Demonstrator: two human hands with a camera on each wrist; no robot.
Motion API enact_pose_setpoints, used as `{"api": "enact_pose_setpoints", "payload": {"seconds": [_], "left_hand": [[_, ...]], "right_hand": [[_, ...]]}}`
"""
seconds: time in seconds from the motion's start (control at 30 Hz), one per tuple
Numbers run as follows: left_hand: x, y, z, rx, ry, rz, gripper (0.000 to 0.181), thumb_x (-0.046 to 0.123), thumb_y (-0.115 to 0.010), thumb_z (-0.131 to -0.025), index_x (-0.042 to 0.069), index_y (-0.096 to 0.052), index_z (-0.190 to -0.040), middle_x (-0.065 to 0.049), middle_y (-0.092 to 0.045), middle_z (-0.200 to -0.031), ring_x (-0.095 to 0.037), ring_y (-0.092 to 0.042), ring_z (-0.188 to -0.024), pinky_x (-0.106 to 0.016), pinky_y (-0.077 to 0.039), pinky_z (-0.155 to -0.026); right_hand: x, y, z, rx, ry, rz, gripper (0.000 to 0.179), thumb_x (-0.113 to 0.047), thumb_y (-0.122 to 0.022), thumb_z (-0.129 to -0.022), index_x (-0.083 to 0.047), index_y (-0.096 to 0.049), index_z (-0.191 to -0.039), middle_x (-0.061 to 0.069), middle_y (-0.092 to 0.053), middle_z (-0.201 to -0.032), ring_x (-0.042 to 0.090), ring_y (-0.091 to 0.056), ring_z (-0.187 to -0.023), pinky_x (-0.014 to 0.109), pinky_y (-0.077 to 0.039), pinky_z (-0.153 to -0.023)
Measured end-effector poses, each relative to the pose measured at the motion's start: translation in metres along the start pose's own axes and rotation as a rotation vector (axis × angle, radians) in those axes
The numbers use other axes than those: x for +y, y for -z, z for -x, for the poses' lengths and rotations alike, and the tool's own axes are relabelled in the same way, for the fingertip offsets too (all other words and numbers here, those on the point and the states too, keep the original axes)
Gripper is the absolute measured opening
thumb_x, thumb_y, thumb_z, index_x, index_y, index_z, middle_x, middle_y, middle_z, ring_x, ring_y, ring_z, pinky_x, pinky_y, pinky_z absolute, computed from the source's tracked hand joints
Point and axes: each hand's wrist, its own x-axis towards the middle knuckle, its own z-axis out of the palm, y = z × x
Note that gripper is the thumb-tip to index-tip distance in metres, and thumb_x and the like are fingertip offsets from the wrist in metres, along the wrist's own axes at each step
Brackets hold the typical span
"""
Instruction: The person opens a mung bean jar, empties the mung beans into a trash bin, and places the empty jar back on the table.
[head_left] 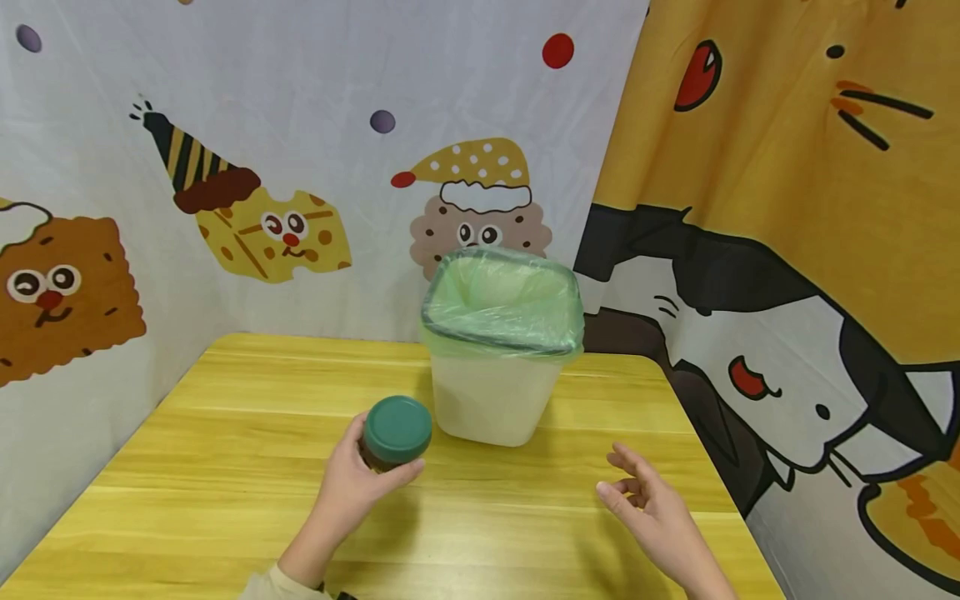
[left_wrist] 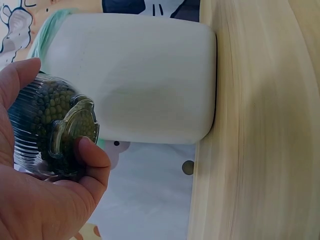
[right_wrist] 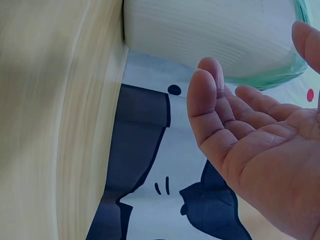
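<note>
My left hand (head_left: pixel 348 483) grips a jar (head_left: pixel 378 458) with a round dark green lid (head_left: pixel 398 423), held above the table left of the bin. In the left wrist view the jar (left_wrist: pixel 52 107) is clear and ribbed, with small green beans inside; the fingers and thumb curl round its sides. My right hand (head_left: pixel 656 517) hangs over the right part of the table and holds nothing. Its fingers (right_wrist: pixel 202 100) are loosely bent and apart from the thumb in the right wrist view. A white bin (head_left: pixel 491 396) lined with a pale green plastic bag (head_left: pixel 510 304) stands between and beyond the hands.
The yellow wood-grain table (head_left: pixel 225 467) bears the bin near its back edge. Behind it hangs a white cloth (head_left: pixel 300 67) with cartoon snacks, and on the right an orange curtain (head_left: pixel 787 183) with cartoon animals.
</note>
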Motion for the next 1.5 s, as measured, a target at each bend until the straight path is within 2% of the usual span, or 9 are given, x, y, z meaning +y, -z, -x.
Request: {"api": "enact_pose_setpoints", "payload": {"seconds": [0.27,0.57,0.83,1.2,1.5], "left_hand": [[0.002,-0.004,0.002,-0.017,0.012,-0.002,0.088,0.031,-0.097,-0.080,0.022,-0.049,-0.153,-0.004,-0.065,-0.142,-0.026,-0.063,-0.129,-0.044,-0.055,-0.105],[0.001,-0.008,0.005,-0.021,0.014,0.008,0.085,0.028,-0.099,-0.077,0.023,-0.052,-0.148,-0.003,-0.067,-0.139,-0.024,-0.064,-0.126,-0.044,-0.055,-0.104],[-0.001,-0.012,0.008,-0.036,0.008,0.016,0.083,0.026,-0.099,-0.077,0.023,-0.054,-0.146,-0.001,-0.068,-0.135,-0.021,-0.067,-0.123,-0.035,-0.057,-0.100],[0.003,-0.013,0.012,-0.067,0.005,0.059,0.083,0.024,-0.097,-0.079,0.021,-0.053,-0.149,-0.005,-0.067,-0.137,-0.022,-0.065,-0.125,-0.031,-0.057,-0.099],[0.003,-0.015,0.015,-0.077,0.015,0.063,0.087,0.023,-0.099,-0.077,0.020,-0.051,-0.150,-0.006,-0.067,-0.137,-0.021,-0.066,-0.124,-0.029,-0.057,-0.099]], "right_hand": [[-0.003,-0.004,0.001,-0.014,-0.005,-0.008,0.081,-0.059,-0.068,-0.100,-0.019,-0.040,-0.164,0.008,-0.055,-0.160,0.015,-0.063,-0.114,0.024,-0.055,-0.083],[-0.002,-0.006,0.003,-0.014,0.001,-0.016,0.078,-0.057,-0.069,-0.100,-0.020,-0.042,-0.163,0.008,-0.056,-0.158,0.012,-0.064,-0.111,0.023,-0.055,-0.082],[-0.002,-0.009,0.003,-0.018,0.000,-0.018,0.079,-0.058,-0.070,-0.099,-0.019,-0.043,-0.162,0.009,-0.056,-0.158,0.012,-0.065,-0.111,0.023,-0.055,-0.083],[-0.002,-0.013,0.005,-0.013,0.017,0.002,0.077,-0.057,-0.070,-0.100,-0.018,-0.045,-0.161,0.010,-0.058,-0.157,0.010,-0.065,-0.108,0.022,-0.054,-0.083],[-0.004,-0.014,0.007,-0.026,0.015,-0.033,0.075,-0.055,-0.071,-0.099,-0.020,-0.046,-0.161,0.009,-0.058,-0.157,0.011,-0.064,-0.108,0.022,-0.053,-0.084]]}}
